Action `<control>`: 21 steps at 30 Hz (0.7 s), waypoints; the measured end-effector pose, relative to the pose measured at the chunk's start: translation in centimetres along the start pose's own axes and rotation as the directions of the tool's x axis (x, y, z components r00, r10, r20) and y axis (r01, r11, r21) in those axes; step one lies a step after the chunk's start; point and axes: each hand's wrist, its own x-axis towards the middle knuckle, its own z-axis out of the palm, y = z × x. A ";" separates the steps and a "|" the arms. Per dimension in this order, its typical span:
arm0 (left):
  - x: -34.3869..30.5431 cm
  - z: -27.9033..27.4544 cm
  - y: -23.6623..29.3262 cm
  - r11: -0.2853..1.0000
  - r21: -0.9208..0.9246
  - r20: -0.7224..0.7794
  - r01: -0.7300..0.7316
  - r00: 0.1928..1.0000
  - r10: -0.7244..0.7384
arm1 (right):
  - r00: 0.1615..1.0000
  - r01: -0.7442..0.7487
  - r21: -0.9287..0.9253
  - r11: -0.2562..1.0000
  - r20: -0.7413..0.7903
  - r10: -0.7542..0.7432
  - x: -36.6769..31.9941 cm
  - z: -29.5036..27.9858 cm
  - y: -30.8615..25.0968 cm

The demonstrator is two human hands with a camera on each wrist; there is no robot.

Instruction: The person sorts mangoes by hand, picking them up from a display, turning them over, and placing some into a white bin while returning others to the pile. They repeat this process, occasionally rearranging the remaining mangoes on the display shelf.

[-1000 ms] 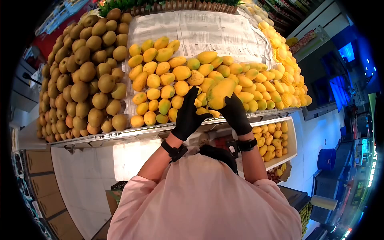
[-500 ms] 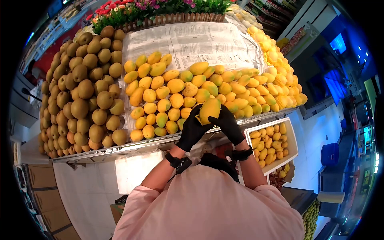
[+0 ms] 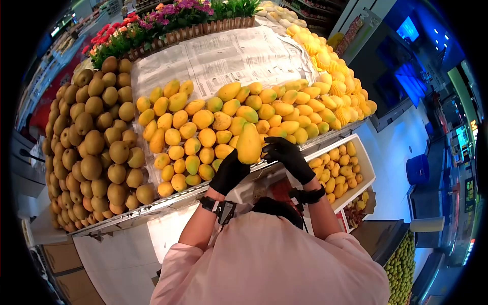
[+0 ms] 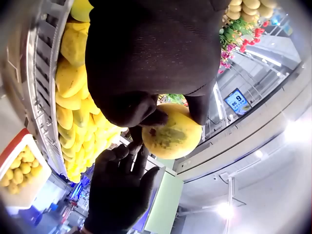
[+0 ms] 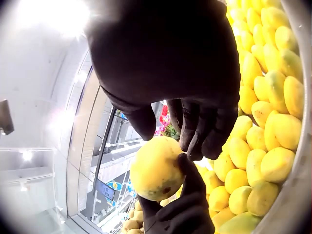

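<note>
Held upright over the front of the fruit display is a large yellow mango. My left hand, in a black glove, grips it low on its left side. In the left wrist view, the mango shows a dark greenish blemish on its end, between the left hand's thumb and fingers. My right hand, also gloved in black, is just right of the mango with loosely bent fingers. Seen from the right wrist, that hand's thumb and fingers spread above the mango, the left hand holding it from below.
Rows of yellow mangoes lie before bare white paper. Brown round fruit is piled left, net-wrapped yellow fruit right. A white box of mangoes is below right. Flowers behind a small fence line the back.
The mango has passed from the right hand, through both hands, to the left hand, and now stands upright. The right hand has let go and moved slightly right. The head view has turned.
</note>
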 end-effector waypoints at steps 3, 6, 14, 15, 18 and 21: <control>-0.1 0.0 2.0 0.992 0.126 -0.001 -0.009 1.000 0.009 | 0.999 -0.031 -0.123 0.992 -0.026 0.028 -0.1 0.1 0.2; 0.1 0.9 2.8 0.995 0.074 -0.038 -0.067 0.997 0.070 | 0.998 -0.056 -0.074 0.996 0.023 0.058 -0.6 -0.4 0.4; -0.4 1.1 0.4 0.999 -0.014 0.093 0.035 0.995 -0.033 | 0.995 -0.100 -0.023 0.995 0.001 0.100 -2.2 -0.3 -1.1; -0.4 1.3 0.0 0.999 0.030 0.110 0.035 0.993 -0.038 | 0.991 -0.128 0.048 0.991 -0.021 0.129 -2.1 -0.4 -0.5; 0.3 2.6 -0.1 0.300 -0.778 0.352 0.551 0.779 -0.519 | 0.987 -0.160 0.099 0.982 -0.009 0.162 -3.1 -0.8 0.4; 0.4 3.9 0.4 0.550 -0.577 0.358 0.604 0.792 -0.494 | 0.976 -0.207 0.126 0.970 -0.045 0.214 -4.1 -1.5 2.2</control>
